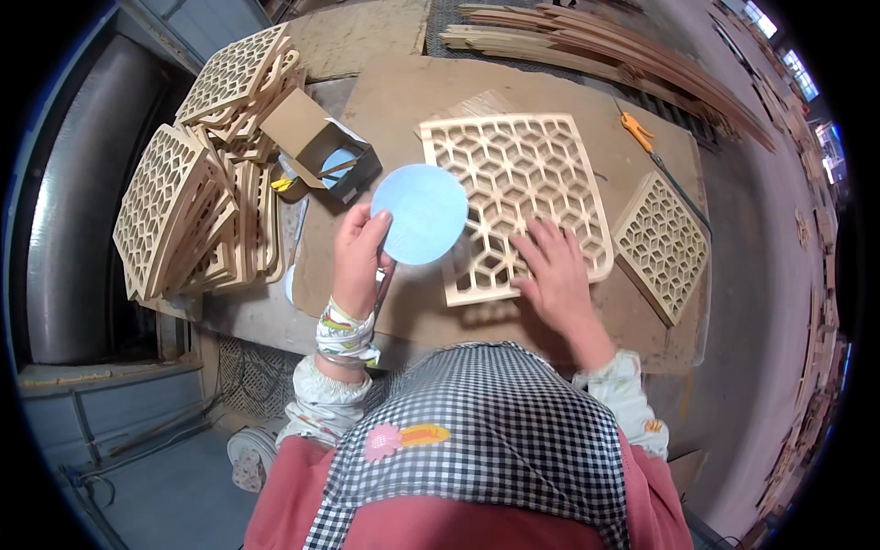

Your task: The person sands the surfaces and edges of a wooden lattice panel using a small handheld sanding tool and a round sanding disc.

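Between the thumb and fingers of my left hand is a round light-blue sanding disc, held up over the left edge of a wooden lattice panel. A thin dark strip shows below that hand; whether it is gripped too, I cannot tell. My right hand lies on the panel's lower right part, its fingers spread over the star-patterned openings. The panel rests on the brown board covering the table, its near edge slightly raised above it.
Stacks of lattice panels stand at the left. Beside them is an open cardboard box with blue discs inside. A smaller lattice block lies at the right, near an orange-handled tool with a cord. Long wooden strips lie beyond the table.
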Tool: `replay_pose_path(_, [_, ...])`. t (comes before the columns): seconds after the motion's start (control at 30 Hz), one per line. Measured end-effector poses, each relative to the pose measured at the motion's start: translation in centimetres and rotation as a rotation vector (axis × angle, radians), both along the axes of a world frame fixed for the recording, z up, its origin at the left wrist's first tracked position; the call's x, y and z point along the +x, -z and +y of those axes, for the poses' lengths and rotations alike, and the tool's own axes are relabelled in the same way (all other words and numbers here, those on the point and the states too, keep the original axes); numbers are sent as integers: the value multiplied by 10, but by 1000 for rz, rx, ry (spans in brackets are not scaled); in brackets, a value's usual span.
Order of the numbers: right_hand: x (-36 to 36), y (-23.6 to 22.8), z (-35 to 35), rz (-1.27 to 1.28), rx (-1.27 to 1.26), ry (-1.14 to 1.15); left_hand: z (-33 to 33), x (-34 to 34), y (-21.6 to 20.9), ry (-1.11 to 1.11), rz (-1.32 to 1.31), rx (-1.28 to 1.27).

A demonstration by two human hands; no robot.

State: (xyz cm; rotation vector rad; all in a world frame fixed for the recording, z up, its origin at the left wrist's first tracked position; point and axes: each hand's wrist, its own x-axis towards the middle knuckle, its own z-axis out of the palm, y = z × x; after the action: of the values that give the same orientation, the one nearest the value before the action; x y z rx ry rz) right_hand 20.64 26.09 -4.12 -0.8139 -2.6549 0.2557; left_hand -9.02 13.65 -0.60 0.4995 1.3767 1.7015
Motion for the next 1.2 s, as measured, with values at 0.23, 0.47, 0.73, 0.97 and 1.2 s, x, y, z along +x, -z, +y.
replay_pose_path(0.23, [-13, 6, 122, 47, 63, -154, -31, 46, 22, 5, -26, -148])
replay_pose_path(0.47, [18, 9, 104, 508, -239, -19, 9, 125, 44, 347, 11, -287])
replay_pose_path(0.73, [96, 11, 7, 268, -115, -87, 57, 158, 56, 378, 302, -272])
replay_pose_path(0.97, [83, 28, 6, 439, -98, 121, 21, 158, 55, 248, 1267, 95])
replay_pose_path(1.2, [61, 23, 15, 380, -121, 397, 56, 162, 62, 209, 1042, -86])
